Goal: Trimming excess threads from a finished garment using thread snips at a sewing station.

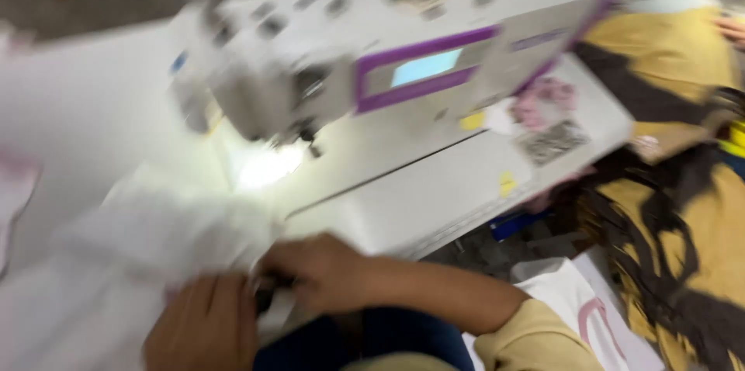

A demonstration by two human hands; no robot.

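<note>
The picture is blurred by motion. My left hand (pixel 203 324) lies on a heap of white fabric (pixel 132 262) at the table's near edge, fingers closed on the cloth. My right hand (pixel 318 270) grips the same white fabric just right of it, reaching in from the lower right in a yellow sleeve. A white sewing machine (pixel 372 37) with purple trim and a small lit screen stands behind the hands, its lamp shining on the plate under the needle (pixel 268 165).
The white sewing table (pixel 434 185) carries small stickers and a pink scrap (pixel 547 99). Yellow and black fabric (pixel 683 208) is piled at the right. White pieces with a pink print (pixel 582 309) lie low beside my right arm.
</note>
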